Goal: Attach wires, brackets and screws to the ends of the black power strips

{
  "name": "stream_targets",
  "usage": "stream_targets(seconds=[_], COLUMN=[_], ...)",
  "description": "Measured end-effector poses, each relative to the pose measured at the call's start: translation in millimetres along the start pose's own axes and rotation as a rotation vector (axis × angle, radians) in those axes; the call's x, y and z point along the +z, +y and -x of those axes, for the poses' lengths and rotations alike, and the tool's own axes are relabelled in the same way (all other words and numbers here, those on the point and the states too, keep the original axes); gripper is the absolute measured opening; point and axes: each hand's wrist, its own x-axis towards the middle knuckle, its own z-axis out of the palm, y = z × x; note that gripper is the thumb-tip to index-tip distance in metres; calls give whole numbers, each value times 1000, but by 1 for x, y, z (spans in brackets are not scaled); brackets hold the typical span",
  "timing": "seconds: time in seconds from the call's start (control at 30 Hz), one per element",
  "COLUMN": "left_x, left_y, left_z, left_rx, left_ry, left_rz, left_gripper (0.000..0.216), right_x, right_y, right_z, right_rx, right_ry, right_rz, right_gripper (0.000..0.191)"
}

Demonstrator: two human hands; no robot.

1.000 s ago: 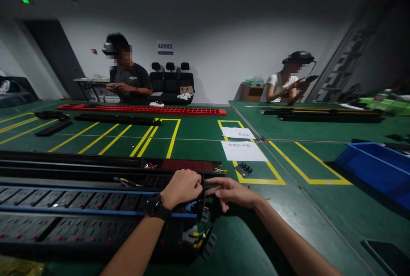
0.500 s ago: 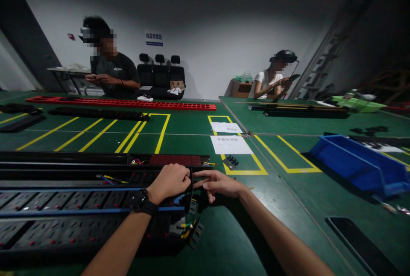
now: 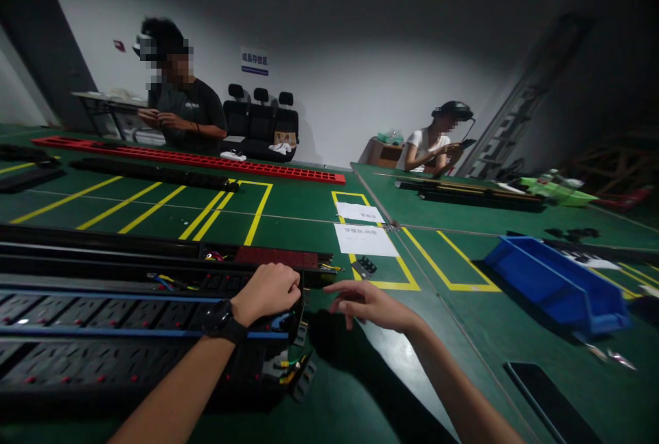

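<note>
My left hand, with a dark watch on its wrist, is curled over the right end of a long black power strip with blue edges. Its fingertips are partly hidden against the dark end piece. Just to the right, my right hand is held above the green table with its fingers apart and nothing in them. In front lies another black socket strip with red dots, and yellow and green wires stick out of its end. A strip with a dark red section lies behind.
A blue bin and a phone are on the right of the table. Paper sheets lie by a small dark plate. A long red frame stretches across the back. Two people are beyond the table.
My right hand has drawn back to the right, away from the strip's end. My left hand stays on the strip. The whole view has tilted slightly.
</note>
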Motion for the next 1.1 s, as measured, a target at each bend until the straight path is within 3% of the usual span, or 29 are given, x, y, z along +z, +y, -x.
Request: stream_targets(seconds=[0.07,0.2,0.27,0.37,0.53,0.73,0.9,1.1], left_x=[0,1,1,0,0,0,1,1], left_y=[0,-1,-1,-1,-1,-1,-2,-3], left_z=[0,0,-1,-1,-2,-3,-3,-3], left_rx=[0,2,-1,-4,-6,-7,2,2], left_ry=[6,18,16,12,3,-10,-2,-10], left_rz=[4,23,33,39,68,65,63,58], left_gripper=[30,29,29,29,29,29,29,28], right_x=[-13,-31,-31,-22,-5,3,6,13], right_y=[4,38,56,71,71,62,52,45], right_z=[22,52,57,54,45,43,42,42], right_rx=[-30,-57,-66,-66,-38,-104,-77,-47], right_ry=[150,650,778,763,664,707,821,719], right_rz=[102,533,685,822,878,620,33,-563], right_gripper=[46,45,44,40,26,28,40,48])
